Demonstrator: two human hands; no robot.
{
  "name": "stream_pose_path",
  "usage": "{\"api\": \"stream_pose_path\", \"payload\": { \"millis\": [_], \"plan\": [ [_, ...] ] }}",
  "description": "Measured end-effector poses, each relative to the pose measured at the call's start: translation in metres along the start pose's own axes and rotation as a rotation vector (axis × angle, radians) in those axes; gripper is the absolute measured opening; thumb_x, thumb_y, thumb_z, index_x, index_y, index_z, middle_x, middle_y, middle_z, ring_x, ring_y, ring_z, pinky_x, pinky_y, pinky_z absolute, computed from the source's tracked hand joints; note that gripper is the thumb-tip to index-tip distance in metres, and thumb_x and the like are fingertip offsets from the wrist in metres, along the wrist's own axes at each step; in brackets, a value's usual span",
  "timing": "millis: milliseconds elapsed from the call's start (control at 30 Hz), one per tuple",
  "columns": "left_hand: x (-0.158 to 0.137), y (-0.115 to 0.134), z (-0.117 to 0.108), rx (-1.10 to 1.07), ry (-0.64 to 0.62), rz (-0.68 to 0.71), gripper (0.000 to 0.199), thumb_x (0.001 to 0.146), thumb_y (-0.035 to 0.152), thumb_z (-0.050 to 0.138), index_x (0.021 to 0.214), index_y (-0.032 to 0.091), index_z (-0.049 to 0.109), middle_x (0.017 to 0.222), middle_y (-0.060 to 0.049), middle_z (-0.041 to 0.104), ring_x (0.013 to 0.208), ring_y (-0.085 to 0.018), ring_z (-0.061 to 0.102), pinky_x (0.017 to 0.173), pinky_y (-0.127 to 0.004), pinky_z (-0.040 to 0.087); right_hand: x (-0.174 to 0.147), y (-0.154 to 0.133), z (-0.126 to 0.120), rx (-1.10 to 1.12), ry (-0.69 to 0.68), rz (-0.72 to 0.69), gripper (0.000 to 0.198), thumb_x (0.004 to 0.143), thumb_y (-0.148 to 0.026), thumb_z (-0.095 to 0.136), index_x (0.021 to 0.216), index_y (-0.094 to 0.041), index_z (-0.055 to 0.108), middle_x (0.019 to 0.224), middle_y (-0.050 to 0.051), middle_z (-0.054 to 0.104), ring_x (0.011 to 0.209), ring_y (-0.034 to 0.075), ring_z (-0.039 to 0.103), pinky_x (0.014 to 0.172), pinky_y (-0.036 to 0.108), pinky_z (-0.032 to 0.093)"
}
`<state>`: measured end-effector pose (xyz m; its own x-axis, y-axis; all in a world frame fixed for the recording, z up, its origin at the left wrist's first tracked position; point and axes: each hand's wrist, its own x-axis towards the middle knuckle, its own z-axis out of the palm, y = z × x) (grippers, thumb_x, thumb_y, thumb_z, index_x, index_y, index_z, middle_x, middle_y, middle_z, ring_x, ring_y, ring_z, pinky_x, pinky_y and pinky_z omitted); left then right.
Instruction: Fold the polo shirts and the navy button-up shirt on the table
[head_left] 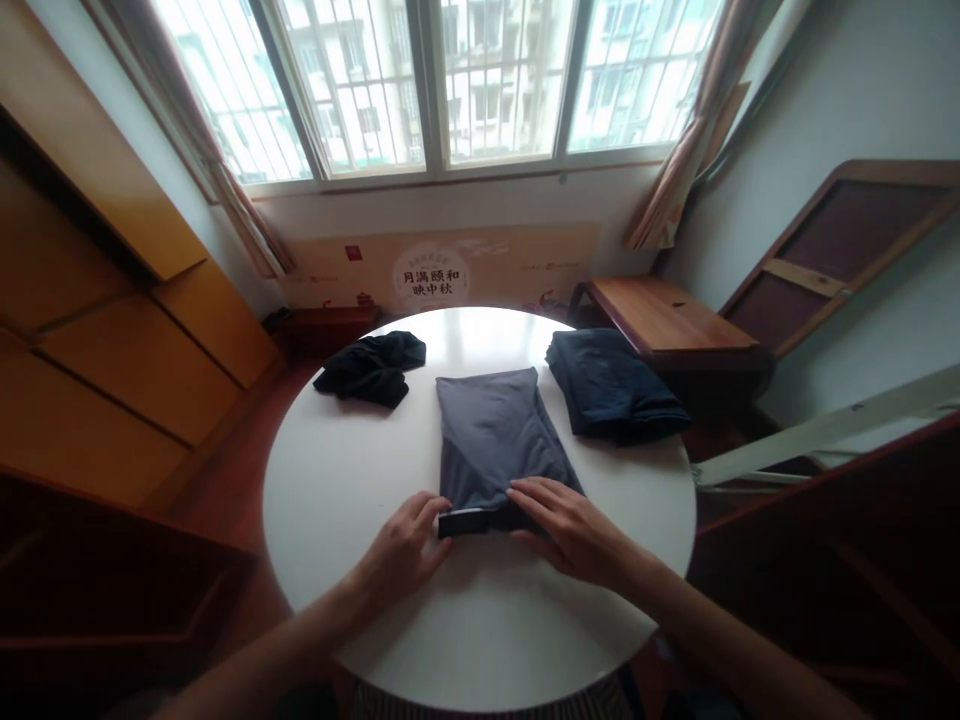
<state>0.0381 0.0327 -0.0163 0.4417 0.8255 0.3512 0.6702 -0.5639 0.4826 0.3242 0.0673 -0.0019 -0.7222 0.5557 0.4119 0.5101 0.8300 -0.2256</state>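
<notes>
A folded grey garment (pixel 491 430) lies in the middle of a round white table (pixel 337 520). At its near edge a dark band (pixel 463 522) with a pale upper line shows. My left hand (pixel 405 545) is at the near left corner, fingertips above the band and thumb below, closed around its end. My right hand (pixel 566 525) rests on the near right part of the garment, fingers stretched out over the cloth and thumb apart at the near edge. The cloth beneath the right palm is hidden.
A crumpled black garment (pixel 373 368) lies at the table's far left, and a folded dark blue garment (pixel 611 385) at its far right. A low wooden table (pixel 667 310) stands behind on the right. Orange-brown cabinets (pixel 150 350) line the left, beneath bright windows (pixel 495 90) at the back.
</notes>
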Motion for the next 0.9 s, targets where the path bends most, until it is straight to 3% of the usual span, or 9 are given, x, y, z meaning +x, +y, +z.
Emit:
{"api": "stream_pose_path", "payload": {
  "millis": [133,300,400,500,600,667,767,833,900],
  "plan": [
    [0.008,-0.002,0.003,0.052,0.017,0.031,0.025,0.085,0.010,0.056,0.107,0.021,0.052,0.102,-0.006,0.059,0.092,-0.021,0.061,0.082,-0.035,0.056,0.001,0.009,0.003,-0.040,0.026,0.029,0.034,0.097,-0.011,0.041,0.128,-0.013,0.056,0.110,0.015,0.066,0.099,0.025,0.061,0.085,0.041,0.055],
    [0.013,0.001,0.007,0.277,-0.121,0.210,0.023,0.079,0.000,0.047,0.089,0.020,0.052,0.083,-0.003,0.056,0.076,-0.020,0.058,0.068,-0.031,0.054,0.002,0.018,0.007,-0.187,-0.067,-0.055,0.029,0.090,-0.001,0.041,0.104,-0.011,0.064,0.089,0.012,0.064,0.083,0.024,0.057,0.074,0.038,0.052],
    [0.004,0.014,0.006,0.333,-0.207,0.226,0.020,0.080,0.000,0.050,0.084,0.019,0.052,0.081,-0.003,0.056,0.072,-0.019,0.057,0.064,-0.029,0.052,-0.001,0.015,-0.005,-0.149,-0.166,-0.036,0.022,0.087,-0.002,0.045,0.092,-0.014,0.063,0.086,0.009,0.062,0.079,0.022,0.055,0.071,0.035,0.049],
    [0.007,0.028,-0.002,0.290,-0.235,0.199,0.008,0.087,0.019,0.059,0.095,0.017,0.056,0.084,-0.004,0.059,0.072,-0.020,0.058,0.064,-0.033,0.052,0.005,0.015,-0.019,-0.083,-0.219,0.033,0.013,0.086,-0.008,0.051,0.085,-0.016,0.062,0.083,0.008,0.060,0.076,0.021,0.054,0.071,0.034,0.048],
    [0.039,0.032,-0.014,0.203,-0.202,0.259,0.032,0.092,0.044,0.058,0.109,0.016,0.059,0.092,-0.008,0.062,0.082,-0.024,0.060,0.073,-0.037,0.052,0.030,0.028,-0.022,-0.001,-0.132,0.094,0.018,0.091,-0.012,0.048,0.097,-0.015,0.065,0.096,0.010,0.064,0.091,0.022,0.059,0.082,0.034,0.049],
    [0.070,0.027,-0.016,0.154,-0.216,0.331,0.033,0.097,0.043,0.049,0.114,0.017,0.060,0.102,-0.010,0.064,0.093,-0.024,0.061,0.084,-0.038,0.050,0.053,0.045,-0.016,0.023,-0.056,0.171,0.024,0.095,-0.014,0.044,0.108,-0.014,0.065,0.110,0.014,0.064,0.104,0.023,0.060,0.093,0.034,0.047],
    [0.105,0.014,-0.006,0.161,-0.295,0.380,0.043,0.100,0.046,0.043,0.129,0.017,0.057,0.131,-0.015,0.060,0.120,-0.027,0.057,0.104,-0.044,0.041,0.083,0.072,-0.004,-0.072,0.000,0.485,0.027,0.096,-0.018,0.047,0.116,-0.009,0.062,0.116,0.019,0.064,0.110,0.026,0.060,0.099,0.036,0.044],
    [0.112,0.006,0.007,0.201,-0.345,0.371,0.058,0.098,0.055,0.044,0.140,0.017,0.050,0.146,-0.017,0.049,0.135,-0.032,0.045,0.112,-0.051,0.031,0.091,0.084,0.001,-0.115,-0.005,0.680,0.034,0.094,-0.023,0.051,0.124,-0.008,0.057,0.115,0.020,0.065,0.109,0.028,0.062,0.097,0.036,0.045],
    [0.107,0.001,0.018,0.236,-0.367,0.356,0.065,0.097,0.059,0.042,0.147,0.016,0.043,0.153,-0.017,0.041,0.142,-0.033,0.036,0.116,-0.055,0.022,0.090,0.089,0.001,-0.096,-0.027,0.756,0.045,0.093,-0.029,0.055,0.132,-0.008,0.050,0.115,0.019,0.067,0.108,0.029,0.064,0.094,0.035,0.046]
  ]
}}
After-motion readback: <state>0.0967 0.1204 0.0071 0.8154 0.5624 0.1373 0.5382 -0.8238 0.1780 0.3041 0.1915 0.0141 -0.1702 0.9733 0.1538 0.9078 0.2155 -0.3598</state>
